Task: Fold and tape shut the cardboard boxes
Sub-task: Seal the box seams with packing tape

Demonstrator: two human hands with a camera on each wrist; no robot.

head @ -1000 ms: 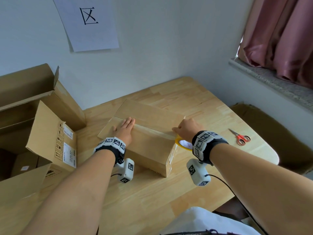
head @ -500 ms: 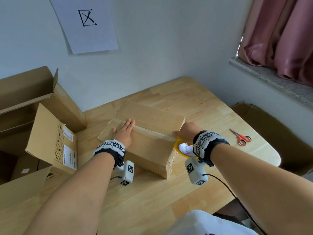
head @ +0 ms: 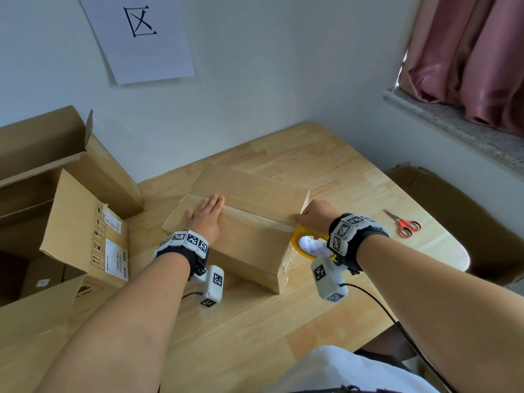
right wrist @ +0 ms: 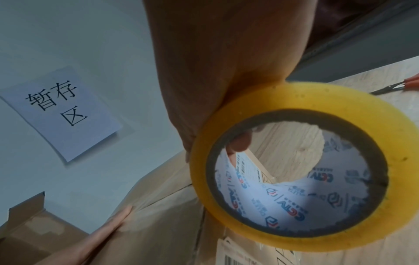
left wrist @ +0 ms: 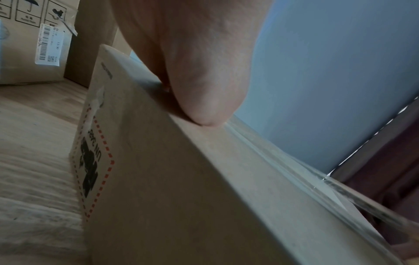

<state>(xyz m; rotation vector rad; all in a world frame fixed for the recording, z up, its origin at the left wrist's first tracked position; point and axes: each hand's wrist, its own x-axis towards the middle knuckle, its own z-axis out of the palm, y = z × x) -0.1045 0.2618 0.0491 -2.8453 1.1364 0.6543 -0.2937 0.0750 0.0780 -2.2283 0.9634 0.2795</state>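
A small packing room, looks like: opened cartons (head: pixel 65 205) stacked left, a printed sign (head: pixel 141 35) on the wall (Chinese characters), wooden surface (head: pixel 255 321), scissors (head: pixel 404 222), pink curtain (head: pixel 467 52).

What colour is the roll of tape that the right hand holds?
The roll of tape is yellow, with a dark inner core. The right wrist view shows it best.

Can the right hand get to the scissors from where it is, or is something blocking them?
Probably yes. The scissors lie on bare table just beyond the right hand, nothing between. But that hand grips the tape roll, so it must free itself first.
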